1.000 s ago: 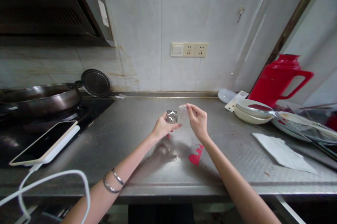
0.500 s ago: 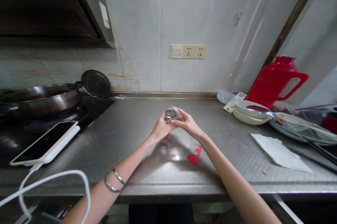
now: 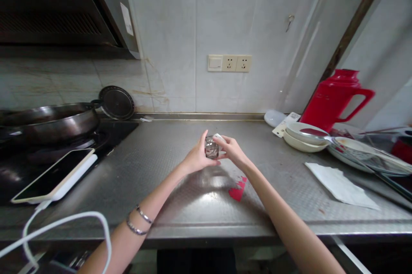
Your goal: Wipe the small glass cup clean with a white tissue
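A small clear glass object, seemingly a little jar or cup, is held above the steel counter between both hands. My left hand wraps its left side and underside, thumb and fingers curved round it. On the other side, my right hand pinches a small white piece, perhaps tissue, against the glass's upper right. Below the hands, a torn red patch lies on the counter.
A phone with a white cable lies by the stove at left, near a pan. At right are a red thermos, bowls, a plate and a white paper napkin.
The glass object has turned and shifted slightly right and down. My left fingers have spread further round it, and my right hand has moved a little right.
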Demonstrator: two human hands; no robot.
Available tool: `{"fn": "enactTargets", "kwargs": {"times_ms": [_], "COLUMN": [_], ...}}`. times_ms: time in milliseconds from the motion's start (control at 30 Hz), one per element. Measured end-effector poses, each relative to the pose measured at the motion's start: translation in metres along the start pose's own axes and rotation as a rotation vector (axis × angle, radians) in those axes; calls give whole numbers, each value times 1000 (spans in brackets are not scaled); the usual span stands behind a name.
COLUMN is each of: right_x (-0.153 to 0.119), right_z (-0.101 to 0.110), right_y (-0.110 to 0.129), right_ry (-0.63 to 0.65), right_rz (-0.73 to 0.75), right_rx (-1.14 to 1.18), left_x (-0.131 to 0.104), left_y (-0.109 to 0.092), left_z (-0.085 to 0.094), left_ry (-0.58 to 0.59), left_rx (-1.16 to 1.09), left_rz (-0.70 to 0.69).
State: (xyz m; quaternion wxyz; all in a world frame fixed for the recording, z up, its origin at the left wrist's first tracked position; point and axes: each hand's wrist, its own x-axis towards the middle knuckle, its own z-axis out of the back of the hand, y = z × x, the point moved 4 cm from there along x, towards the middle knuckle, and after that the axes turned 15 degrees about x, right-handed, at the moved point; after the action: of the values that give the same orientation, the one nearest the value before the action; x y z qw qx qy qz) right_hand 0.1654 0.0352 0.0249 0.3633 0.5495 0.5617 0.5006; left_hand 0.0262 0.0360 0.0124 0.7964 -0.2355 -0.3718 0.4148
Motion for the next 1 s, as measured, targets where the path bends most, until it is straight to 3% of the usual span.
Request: {"fn": "enactTargets", "kwargs": {"times_ms": [300,367,467,567,667,900,1000], "right_x": [5,6,5,-1,-8,-20,-17], "right_z": [8,13,19,11,0,-6,0], "right_y": [-2,3,16,22,21,30,32], "right_ry": [-91,-113,-184,-133,-21,47,-27], "right_rz": [-19,49,320,520,574,646,651], "right_rx": [49,-9,-189,-342,-362,-385,-374], "left_x": [4,4,3,4,4,6,7], "left_y": [-2,-2,-1,1,3,8,9], "left_z": [2,1,0,-1,-3,-6,-6], "left_ry": [-114,-103,-86,-93,-98,-131,-126], "left_rx": [-79,-110,-82,-54,-82,-139,-153], "left_rz": [-53,-39,-11,14,18,35,50]}}
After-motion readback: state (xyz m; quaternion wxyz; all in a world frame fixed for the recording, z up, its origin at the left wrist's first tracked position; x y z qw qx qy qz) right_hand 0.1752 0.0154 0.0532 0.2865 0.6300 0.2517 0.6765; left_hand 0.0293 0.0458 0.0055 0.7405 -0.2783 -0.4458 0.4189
